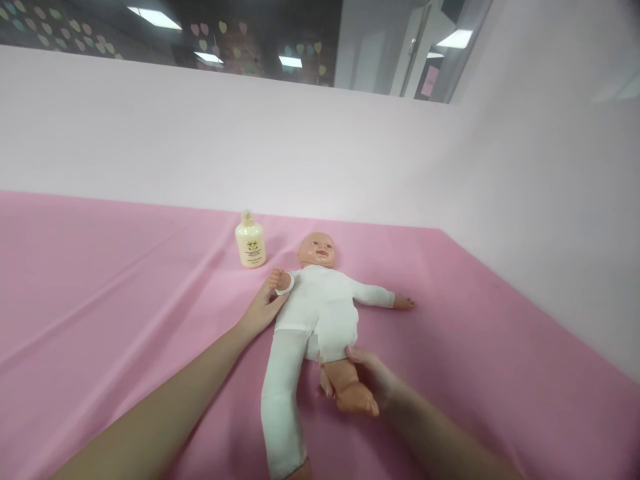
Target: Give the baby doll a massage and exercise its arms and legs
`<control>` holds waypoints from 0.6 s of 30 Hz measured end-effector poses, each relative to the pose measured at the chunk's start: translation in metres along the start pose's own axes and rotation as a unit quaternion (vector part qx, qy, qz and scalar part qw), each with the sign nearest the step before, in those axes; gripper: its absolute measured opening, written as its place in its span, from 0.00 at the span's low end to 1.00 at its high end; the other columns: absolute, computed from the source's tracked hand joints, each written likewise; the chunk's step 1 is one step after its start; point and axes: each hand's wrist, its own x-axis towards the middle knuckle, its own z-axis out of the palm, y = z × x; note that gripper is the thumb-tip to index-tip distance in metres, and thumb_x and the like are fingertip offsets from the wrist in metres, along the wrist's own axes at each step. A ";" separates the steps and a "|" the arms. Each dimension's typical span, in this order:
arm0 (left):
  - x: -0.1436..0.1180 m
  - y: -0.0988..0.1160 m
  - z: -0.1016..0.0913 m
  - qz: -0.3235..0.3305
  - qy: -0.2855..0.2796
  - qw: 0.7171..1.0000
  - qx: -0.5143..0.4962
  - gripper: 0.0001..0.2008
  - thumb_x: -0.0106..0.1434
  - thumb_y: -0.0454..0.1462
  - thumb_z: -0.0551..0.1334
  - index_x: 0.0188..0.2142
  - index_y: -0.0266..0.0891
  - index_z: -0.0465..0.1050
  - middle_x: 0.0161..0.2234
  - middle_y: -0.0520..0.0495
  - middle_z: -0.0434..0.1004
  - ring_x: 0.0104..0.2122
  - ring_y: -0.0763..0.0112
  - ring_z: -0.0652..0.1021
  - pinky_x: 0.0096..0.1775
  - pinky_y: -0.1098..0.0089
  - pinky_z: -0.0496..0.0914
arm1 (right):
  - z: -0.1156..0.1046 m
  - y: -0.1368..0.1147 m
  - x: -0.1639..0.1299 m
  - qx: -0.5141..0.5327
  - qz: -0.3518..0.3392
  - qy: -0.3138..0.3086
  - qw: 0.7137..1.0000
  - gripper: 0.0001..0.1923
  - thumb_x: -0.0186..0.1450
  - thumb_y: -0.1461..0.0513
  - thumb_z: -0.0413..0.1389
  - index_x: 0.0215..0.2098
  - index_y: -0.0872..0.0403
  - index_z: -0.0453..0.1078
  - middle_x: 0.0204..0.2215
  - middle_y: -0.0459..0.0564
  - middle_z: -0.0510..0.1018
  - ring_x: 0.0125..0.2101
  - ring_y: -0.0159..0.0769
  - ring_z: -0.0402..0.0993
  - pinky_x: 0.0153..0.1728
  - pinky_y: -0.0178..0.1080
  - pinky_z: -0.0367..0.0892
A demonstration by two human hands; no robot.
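A baby doll [310,300] with a cloth body lies on its back, its head at the far end. My left hand [263,310] is at the doll's bent arm on the left, the thumb against its side and the other fingers partly hidden behind the doll's small hand. Lower down, my right hand [375,377] grips the raised, bent leg on the right; its thumb rests on top and fingertips show beneath. This leg is bare below the knee. The doll's other leg stretches straight toward me, and its other arm points out to the right.
A cream-coloured bottle [251,243] with a label stands upright left of the doll's head. Pink cloth [150,280] with some creases covers the table. White walls [200,133] rise behind and on the right, with a window [275,40] above.
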 end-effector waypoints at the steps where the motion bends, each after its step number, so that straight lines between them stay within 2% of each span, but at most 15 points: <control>1: 0.000 0.001 0.000 -0.004 0.001 1.000 -0.001 0.26 0.61 0.50 0.59 0.52 0.34 0.66 0.48 0.39 0.73 0.47 0.57 0.74 0.49 0.57 0.67 | 0.003 -0.001 -0.001 -0.007 0.009 -0.021 1.000 0.29 0.56 0.45 0.55 0.36 0.64 0.71 0.25 0.55 0.77 0.26 0.35 0.73 0.30 0.36 0.64; 3: -0.001 0.002 0.001 -0.013 0.003 1.000 -0.002 0.27 0.61 0.50 0.59 0.52 0.33 0.66 0.48 0.39 0.74 0.46 0.56 0.74 0.48 0.57 0.67 | 0.010 -0.004 -0.003 -0.027 0.032 -0.062 0.997 0.25 0.54 0.49 0.58 0.35 0.65 0.72 0.26 0.57 0.78 0.26 0.36 0.74 0.30 0.36 0.65; 6: -0.002 0.004 0.001 -0.021 0.004 1.000 -0.004 0.27 0.61 0.50 0.59 0.53 0.33 0.66 0.47 0.38 0.74 0.45 0.56 0.75 0.47 0.57 0.68 | 0.021 -0.009 -0.004 -0.048 0.065 -0.117 0.990 0.21 0.51 0.55 0.61 0.36 0.64 0.71 0.27 0.56 0.78 0.27 0.38 0.75 0.36 0.40 0.67; 8: -0.002 0.005 0.001 -0.024 0.002 1.000 -0.009 0.28 0.60 0.50 0.60 0.53 0.33 0.66 0.47 0.38 0.74 0.45 0.55 0.75 0.47 0.57 0.68 | 0.024 -0.010 -0.004 -0.049 0.067 -0.137 0.987 0.21 0.50 0.56 0.62 0.36 0.63 0.71 0.27 0.55 0.78 0.28 0.39 0.76 0.39 0.43 0.67; 14: -0.001 0.004 0.000 -0.024 0.001 1.000 -0.014 0.28 0.60 0.50 0.60 0.53 0.34 0.66 0.48 0.39 0.74 0.45 0.55 0.74 0.47 0.57 0.68 | 0.022 -0.010 -0.002 -0.050 0.067 -0.138 0.987 0.20 0.50 0.54 0.62 0.34 0.62 0.71 0.26 0.54 0.78 0.31 0.42 0.77 0.43 0.46 0.66; 18: -0.001 0.004 0.000 -0.030 0.007 1.000 -0.007 0.28 0.60 0.50 0.60 0.53 0.34 0.65 0.49 0.39 0.73 0.47 0.55 0.74 0.48 0.57 0.67 | 0.022 -0.009 -0.003 -0.039 0.079 -0.129 0.988 0.23 0.48 0.54 0.63 0.37 0.62 0.71 0.25 0.54 0.78 0.32 0.45 0.76 0.44 0.49 0.65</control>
